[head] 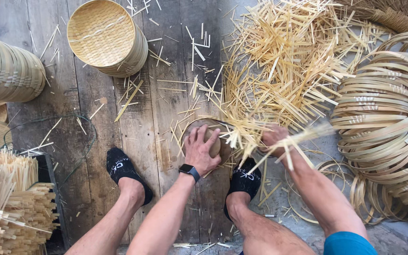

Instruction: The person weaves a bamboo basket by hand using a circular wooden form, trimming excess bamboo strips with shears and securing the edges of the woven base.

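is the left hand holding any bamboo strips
No, the left hand lies flat on a round woven piece; the right hand has the strips.

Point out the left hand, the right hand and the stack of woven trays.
left hand [202, 150], head view, back of the hand.
right hand [274, 140], head view, knuckles.
stack of woven trays [101, 32], head view, top tray's woven bottom.

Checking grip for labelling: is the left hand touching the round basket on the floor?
Touching. The head view shows the left hand spread flat on the round basket, palm and fingers pressing it.
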